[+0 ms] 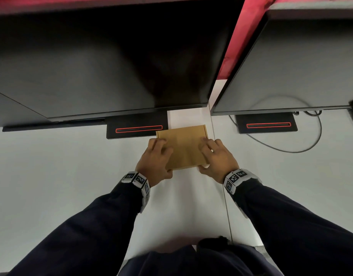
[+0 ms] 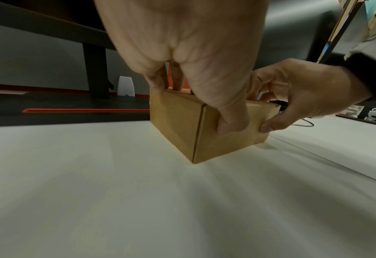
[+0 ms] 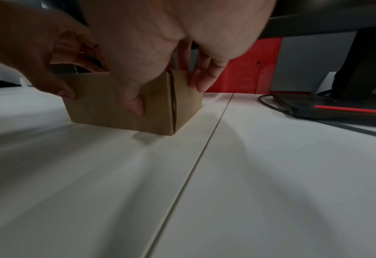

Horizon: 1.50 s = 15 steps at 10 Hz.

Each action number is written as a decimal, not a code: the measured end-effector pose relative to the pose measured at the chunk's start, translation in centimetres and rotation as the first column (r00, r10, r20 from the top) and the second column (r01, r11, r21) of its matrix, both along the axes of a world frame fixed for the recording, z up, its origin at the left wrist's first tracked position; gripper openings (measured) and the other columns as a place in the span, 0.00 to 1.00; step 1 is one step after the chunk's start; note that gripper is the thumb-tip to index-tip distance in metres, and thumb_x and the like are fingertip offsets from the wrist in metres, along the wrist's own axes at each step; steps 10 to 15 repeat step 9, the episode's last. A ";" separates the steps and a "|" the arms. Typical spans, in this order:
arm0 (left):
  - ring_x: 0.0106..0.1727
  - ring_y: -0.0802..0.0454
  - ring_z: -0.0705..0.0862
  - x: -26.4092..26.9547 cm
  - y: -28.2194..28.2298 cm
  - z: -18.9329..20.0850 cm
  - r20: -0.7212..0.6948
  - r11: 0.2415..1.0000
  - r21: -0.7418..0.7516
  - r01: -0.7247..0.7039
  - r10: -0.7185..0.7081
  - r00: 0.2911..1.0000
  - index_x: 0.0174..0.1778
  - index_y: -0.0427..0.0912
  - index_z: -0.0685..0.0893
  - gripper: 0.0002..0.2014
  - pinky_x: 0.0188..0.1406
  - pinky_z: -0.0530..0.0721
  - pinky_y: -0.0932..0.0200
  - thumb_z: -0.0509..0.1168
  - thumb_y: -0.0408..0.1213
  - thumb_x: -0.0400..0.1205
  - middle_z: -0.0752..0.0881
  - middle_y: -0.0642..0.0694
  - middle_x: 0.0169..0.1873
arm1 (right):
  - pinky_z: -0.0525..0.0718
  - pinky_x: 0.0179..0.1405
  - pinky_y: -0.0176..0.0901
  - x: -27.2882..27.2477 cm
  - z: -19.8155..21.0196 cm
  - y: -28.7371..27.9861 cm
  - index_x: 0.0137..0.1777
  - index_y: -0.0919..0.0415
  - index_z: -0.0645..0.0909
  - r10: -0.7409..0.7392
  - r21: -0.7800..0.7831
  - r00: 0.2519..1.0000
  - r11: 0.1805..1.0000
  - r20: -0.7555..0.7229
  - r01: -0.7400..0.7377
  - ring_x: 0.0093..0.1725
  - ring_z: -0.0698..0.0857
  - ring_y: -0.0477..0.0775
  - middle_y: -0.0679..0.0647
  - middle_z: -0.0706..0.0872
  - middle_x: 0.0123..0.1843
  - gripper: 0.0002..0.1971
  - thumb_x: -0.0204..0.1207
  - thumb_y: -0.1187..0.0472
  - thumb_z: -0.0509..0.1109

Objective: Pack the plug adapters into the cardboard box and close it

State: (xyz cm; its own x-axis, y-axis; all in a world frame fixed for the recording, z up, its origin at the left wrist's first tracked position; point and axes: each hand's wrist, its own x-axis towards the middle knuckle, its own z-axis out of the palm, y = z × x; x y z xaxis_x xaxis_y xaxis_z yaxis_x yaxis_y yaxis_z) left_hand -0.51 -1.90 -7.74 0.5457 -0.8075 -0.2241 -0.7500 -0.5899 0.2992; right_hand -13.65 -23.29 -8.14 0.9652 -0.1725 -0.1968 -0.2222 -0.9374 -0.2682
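Observation:
The brown cardboard box (image 1: 183, 148) stands on the white desk with its lid down, so no plug adapters show. My left hand (image 1: 158, 158) grips its left end: the fingers lie over the top edge and the thumb presses the near face. My right hand (image 1: 213, 156) holds the right end the same way, thumb on the near face. In the left wrist view, the left hand (image 2: 193, 61) covers the box's (image 2: 173, 122) top corner, with the right hand (image 2: 304, 94) beyond. The right wrist view has the right hand (image 3: 151, 52) over the box (image 3: 103, 104), and the left hand (image 3: 36, 57) at its far end.
Two dark monitors (image 1: 104, 60) (image 1: 291, 62) hang over the back of the desk. Their black bases with red strips (image 1: 137, 128) (image 1: 268, 124) sit just behind the box. A black cable (image 1: 303, 144) loops at the right. A seam (image 1: 223, 186) runs down the desk.

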 end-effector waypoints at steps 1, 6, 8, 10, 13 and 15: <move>0.74 0.35 0.66 0.2 -0.3 0.6 -0.019 0.999 0.045 -0.004 0.005 1.000 0.62 0.40 0.81 0.33 0.54 0.90 0.40 0.81 0.53 0.65 0.74 0.37 0.75 | 0.86 0.50 0.55 0.1 0.2 -0.1 0.67 0.61 0.80 0.007 -0.035 1.000 0.999 -0.021 -0.008 0.57 0.82 0.65 0.59 0.80 0.74 0.33 0.62 0.49 0.82; 0.83 0.39 0.61 -0.7 -1.0 1.8 -0.004 0.988 0.127 0.086 -0.087 0.996 0.74 0.42 0.77 0.31 0.62 0.87 0.40 0.76 0.50 0.77 0.67 0.42 0.81 | 0.84 0.63 0.59 -1.6 1.9 2.5 0.76 0.62 0.73 -0.228 -0.023 0.966 0.974 -0.120 0.227 0.71 0.75 0.67 0.56 0.67 0.85 0.32 0.73 0.56 0.78; 0.75 0.35 0.67 -3.6 -2.5 1.9 0.017 0.992 0.110 0.062 -0.064 0.998 0.70 0.41 0.78 0.24 0.58 0.88 0.42 0.73 0.46 0.80 0.67 0.42 0.80 | 0.86 0.61 0.60 -3.9 2.0 1.4 0.74 0.62 0.73 -0.268 -0.092 0.955 0.962 -0.124 0.258 0.70 0.76 0.68 0.58 0.67 0.85 0.26 0.76 0.61 0.73; 0.74 0.35 0.69 -4.1 -3.3 2.1 0.038 0.993 0.113 0.020 -0.024 0.999 0.73 0.41 0.77 0.27 0.62 0.86 0.44 0.72 0.49 0.81 0.68 0.41 0.80 | 0.85 0.62 0.59 -3.6 2.4 0.2 0.73 0.61 0.74 -0.231 -0.094 0.966 0.971 -0.119 0.220 0.71 0.75 0.68 0.58 0.67 0.85 0.24 0.77 0.64 0.71; 0.74 0.35 0.69 -4.1 -3.3 2.1 0.038 0.993 0.113 0.020 -0.024 0.999 0.73 0.41 0.77 0.27 0.62 0.86 0.44 0.72 0.49 0.81 0.68 0.41 0.80 | 0.85 0.62 0.59 -3.6 2.4 0.2 0.73 0.61 0.74 -0.231 -0.094 0.966 0.971 -0.119 0.220 0.71 0.75 0.68 0.58 0.67 0.85 0.24 0.77 0.64 0.71; 0.74 0.35 0.69 -4.1 -3.3 2.1 0.038 0.993 0.113 0.020 -0.024 0.999 0.73 0.41 0.77 0.27 0.62 0.86 0.44 0.72 0.49 0.81 0.68 0.41 0.80 | 0.85 0.62 0.59 -3.6 2.4 0.2 0.73 0.61 0.74 -0.231 -0.094 0.966 0.971 -0.119 0.220 0.71 0.75 0.68 0.58 0.67 0.85 0.24 0.77 0.64 0.71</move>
